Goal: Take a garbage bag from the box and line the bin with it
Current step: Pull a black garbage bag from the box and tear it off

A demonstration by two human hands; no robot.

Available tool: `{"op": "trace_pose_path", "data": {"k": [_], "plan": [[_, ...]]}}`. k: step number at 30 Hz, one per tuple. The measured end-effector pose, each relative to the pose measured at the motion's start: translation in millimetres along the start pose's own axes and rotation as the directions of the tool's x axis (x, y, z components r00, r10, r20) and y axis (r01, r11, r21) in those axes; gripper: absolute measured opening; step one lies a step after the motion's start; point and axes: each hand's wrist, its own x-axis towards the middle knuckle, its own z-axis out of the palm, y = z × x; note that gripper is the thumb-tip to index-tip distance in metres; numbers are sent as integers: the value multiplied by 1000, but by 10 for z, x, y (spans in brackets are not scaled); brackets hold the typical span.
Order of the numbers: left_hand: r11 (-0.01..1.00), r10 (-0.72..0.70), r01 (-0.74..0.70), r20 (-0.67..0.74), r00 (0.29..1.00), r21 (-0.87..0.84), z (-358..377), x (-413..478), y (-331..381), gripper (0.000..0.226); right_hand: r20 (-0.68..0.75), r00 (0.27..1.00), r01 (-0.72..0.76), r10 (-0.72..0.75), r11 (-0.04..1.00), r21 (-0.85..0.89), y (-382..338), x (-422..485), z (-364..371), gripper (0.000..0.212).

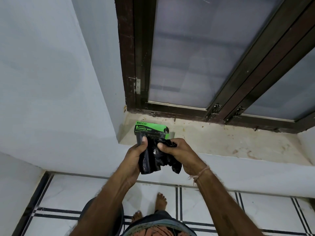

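Head view: my left hand [136,155] and right hand [177,154] both pinch the black garbage bag [153,160], folded and crumpled, held just in front of the green box [150,129] on the sill [221,142]. Step: bag out, unfolding not yet done. Next, probably: find the open edge, shake it loose. A dark bin [119,217], I think, shows by my feet.

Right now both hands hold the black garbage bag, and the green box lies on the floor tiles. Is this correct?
Not quite. The head view shows the green box on the window ledge, not on the floor tiles. The rest is right: the left hand and the right hand both hold the black garbage bag.
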Motion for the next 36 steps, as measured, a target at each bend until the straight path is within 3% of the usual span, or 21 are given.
{"op": "trace_pose_path", "data": {"k": [2, 4, 7, 10, 12, 15, 21, 24, 26, 28, 30, 33, 36], "plan": [[999, -33, 34, 7, 999, -30, 36, -11, 11, 54, 27, 999, -49, 48, 997, 65, -4, 12, 7, 25], [989, -77, 80, 30, 997, -120, 91, -28, 29, 52, 42, 994, -113, 106, 959, 259, -3, 26, 70, 25], [963, -87, 100, 62, 994, -249, 145, -34, 32, 56, 57, 979, -189, 194, 774, 605, -23, 26, 185, 27], [942, -64, 74, 40, 997, -328, 137, -17, 17, 51, 76, 980, -176, 186, 610, 773, -31, 30, 210, 38], [915, -52, 51, 8, 999, -401, 103, 11, 17, 44, 71, 982, -155, 178, 522, 839, -27, 39, 196, 46], [904, -42, 20, -42, 998, -428, 62, 54, 9, 38, 73, 978, -160, 196, 473, 866, -20, 66, 212, 51], [960, -10, -9, -67, 998, -280, 16, 141, -35, 31, 110, 985, -156, 134, 414, 897, 33, 84, 103, 42], [990, 24, -46, -165, 986, -136, -176, 205, -71, 29, 76, 994, -105, 81, 469, 877, -13, 53, -93, 27], [989, 23, -51, -197, 980, -137, -213, 225, -98, 39, 16, 996, -71, 92, 630, 774, -64, 7, -140, 35], [975, -1, -40, -183, 983, -217, -137, 229, -101, 48, -67, 990, -69, 126, 832, 550, -81, -39, -83, 53], [953, -9, -28, -123, 992, -303, -13, 214, -71, 52, -168, 982, -36, 91, 952, 304, -29, -69, 13, 55], [951, 37, -44, -28, 999, -305, 104, 200, -18, 46, -219, 976, 6, 19, 994, 109, 72, -114, 74, 38], [966, 116, -115, -10, 993, -230, 172, 240, -34, 54, -20, 998, -52, 56, 986, 160, 115, -212, 27, 39]]}}
